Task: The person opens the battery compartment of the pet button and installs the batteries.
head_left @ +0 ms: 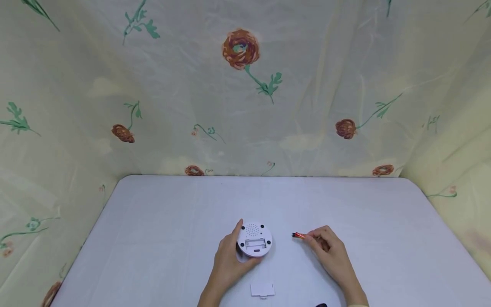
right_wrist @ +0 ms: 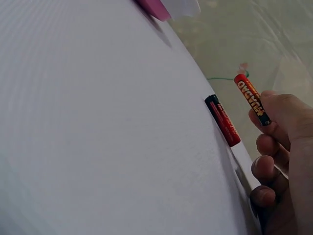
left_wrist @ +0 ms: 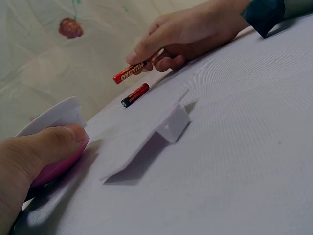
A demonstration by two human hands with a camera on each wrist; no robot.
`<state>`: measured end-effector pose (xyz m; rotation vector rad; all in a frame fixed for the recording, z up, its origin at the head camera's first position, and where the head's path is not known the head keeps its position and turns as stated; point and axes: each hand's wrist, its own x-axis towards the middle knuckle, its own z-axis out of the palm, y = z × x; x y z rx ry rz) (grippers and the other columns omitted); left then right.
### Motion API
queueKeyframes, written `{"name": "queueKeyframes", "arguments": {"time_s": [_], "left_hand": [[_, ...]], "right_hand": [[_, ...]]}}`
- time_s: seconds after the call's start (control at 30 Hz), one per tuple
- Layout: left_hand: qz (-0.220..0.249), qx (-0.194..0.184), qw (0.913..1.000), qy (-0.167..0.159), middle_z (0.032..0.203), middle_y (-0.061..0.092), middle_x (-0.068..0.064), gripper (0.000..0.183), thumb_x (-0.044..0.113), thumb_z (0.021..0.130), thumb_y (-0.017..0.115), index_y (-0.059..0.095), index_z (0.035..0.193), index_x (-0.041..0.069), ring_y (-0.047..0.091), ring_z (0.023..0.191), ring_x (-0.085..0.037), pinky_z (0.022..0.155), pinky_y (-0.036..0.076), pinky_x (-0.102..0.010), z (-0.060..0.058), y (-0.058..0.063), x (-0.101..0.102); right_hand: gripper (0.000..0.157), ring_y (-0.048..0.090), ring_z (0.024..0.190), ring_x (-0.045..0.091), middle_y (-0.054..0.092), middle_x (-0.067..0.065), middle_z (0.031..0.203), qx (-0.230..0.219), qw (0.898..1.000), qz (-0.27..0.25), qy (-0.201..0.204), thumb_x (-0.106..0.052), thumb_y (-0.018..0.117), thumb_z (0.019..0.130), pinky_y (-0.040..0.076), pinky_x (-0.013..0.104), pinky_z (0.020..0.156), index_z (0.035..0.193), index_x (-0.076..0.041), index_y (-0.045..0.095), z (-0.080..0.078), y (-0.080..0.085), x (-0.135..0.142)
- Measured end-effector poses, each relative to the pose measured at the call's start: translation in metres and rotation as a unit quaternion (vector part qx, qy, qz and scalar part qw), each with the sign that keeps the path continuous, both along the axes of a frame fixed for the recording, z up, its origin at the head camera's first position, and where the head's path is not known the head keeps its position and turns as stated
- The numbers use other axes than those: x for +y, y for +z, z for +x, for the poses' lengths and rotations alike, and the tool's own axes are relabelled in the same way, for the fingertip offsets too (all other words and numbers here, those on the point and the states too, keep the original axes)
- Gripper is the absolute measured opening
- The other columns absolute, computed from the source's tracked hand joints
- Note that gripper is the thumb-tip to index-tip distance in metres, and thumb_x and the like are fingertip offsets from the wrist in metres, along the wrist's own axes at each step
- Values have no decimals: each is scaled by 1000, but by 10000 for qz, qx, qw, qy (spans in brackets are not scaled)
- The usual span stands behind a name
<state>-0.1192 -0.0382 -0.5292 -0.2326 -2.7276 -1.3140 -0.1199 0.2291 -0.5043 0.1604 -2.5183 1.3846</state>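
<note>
My left hand (head_left: 230,260) grips a round white device (head_left: 252,229) by its edge, thumb on the near side. The device's underside faces up, showing a speaker grille, dark feet and an open battery compartment (head_left: 255,244) with nothing in it; its lower body is pink in the left wrist view. My right hand (head_left: 330,251) pinches a red and black battery (right_wrist: 252,99) between thumb and fingers, above the table. Just below it a second battery (right_wrist: 222,120) lies on the tabletop. Nearer to me, a white battery cover (head_left: 262,289) with a small tab rests on the table.
A white cloth-covered table (head_left: 161,238) lies under both hands. Flower-printed curtain (head_left: 291,128) hangs behind and along both sides. Part of a small black object (head_left: 321,305) shows at the bottom edge, near the right forearm.
</note>
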Motion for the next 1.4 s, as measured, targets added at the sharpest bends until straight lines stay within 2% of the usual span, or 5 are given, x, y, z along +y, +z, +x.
{"name": "queueKeyframes", "arguments": {"time_s": [0.17, 0.4, 0.67, 1.07, 1.4], "left_hand": [[51, -15, 10000, -2, 136, 54, -8, 104, 38, 64, 85, 27, 149, 27, 49, 122, -31, 98, 43, -51, 1, 0, 0], [15, -58, 10000, -20, 135, 54, -8, 104, 38, 64, 85, 26, 149, 27, 49, 122, -30, 98, 43, -51, 0, 1, 0], [-41, -85, 10000, -24, 137, 53, -6, 104, 37, 64, 85, 26, 149, 27, 49, 122, -30, 98, 43, -52, -2, 2, -1], [-83, -120, 9999, 14, 137, 53, -6, 104, 38, 64, 85, 26, 150, 26, 50, 122, -31, 99, 43, -51, -2, 2, -1], [-44, -80, 10000, -17, 137, 52, -5, 105, 37, 64, 86, 26, 149, 27, 50, 122, -30, 97, 43, -51, -2, 2, -1]], "right_hand": [[3, 45, 66, 4, 55, -3, 89, -60, 9999, -82, -31, -15, 67, 88, 40, 19, 51, 91, -15, 67, -6, -18, 6], [5, 48, 62, 5, 57, 2, 88, 58, 9998, -92, 178, -6, 67, 86, 41, 19, 50, 90, -8, 66, 3, 10, -12], [4, 53, 65, 5, 57, 1, 89, 58, 9996, -123, 262, -7, 66, 87, 46, 19, 56, 90, -9, 65, 3, 13, -17], [6, 53, 64, 7, 56, 2, 88, 347, 9983, -168, 426, -3, 66, 85, 46, 19, 55, 90, -7, 65, 1, 14, -24], [7, 52, 63, 8, 55, 1, 87, 370, 9971, -172, 644, -3, 67, 85, 46, 19, 54, 91, -8, 65, 1, 15, -35]]}}
